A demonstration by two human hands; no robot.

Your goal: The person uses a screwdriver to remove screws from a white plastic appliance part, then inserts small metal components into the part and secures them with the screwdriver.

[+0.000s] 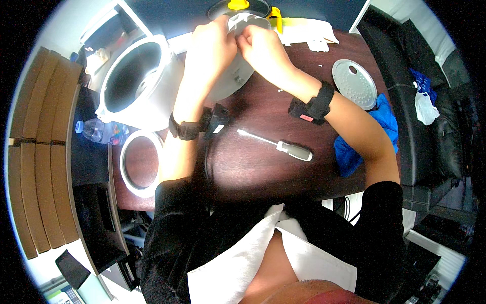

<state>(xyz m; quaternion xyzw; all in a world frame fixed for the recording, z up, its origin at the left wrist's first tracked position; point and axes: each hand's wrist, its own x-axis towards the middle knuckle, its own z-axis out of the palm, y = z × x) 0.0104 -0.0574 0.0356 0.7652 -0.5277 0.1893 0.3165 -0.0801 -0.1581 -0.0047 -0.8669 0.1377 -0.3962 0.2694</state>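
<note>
Pale grey, a rounded part (235, 78) sits near the far edge of the brown tabletop (253, 175), and we have both hands at its upper rim. Our left hand (215, 43) is curled nearly closed over that rim, its fingertips hidden from view; our right hand (258, 45) is curled in on it too, thumb side toward the left hand, the two almost touching. Room is tight there: a large white pot-shaped housing (171, 93) stands just left of our left forearm, and a dark lid with a yellow knob (238, 5) lies beyond the part. Nearer us, a white ring (125, 164) lies flat by the table's left edge (our left forearm passes close to its right side). We find more open surface around the screwdriver (293, 150), which lies slantwise between our forearms, well apart from either hand. Toward the right edge, a perforated disc (349, 86) lies beyond our right forearm, while a blue cloth (349, 152) bunches on both sides of that arm.
</note>
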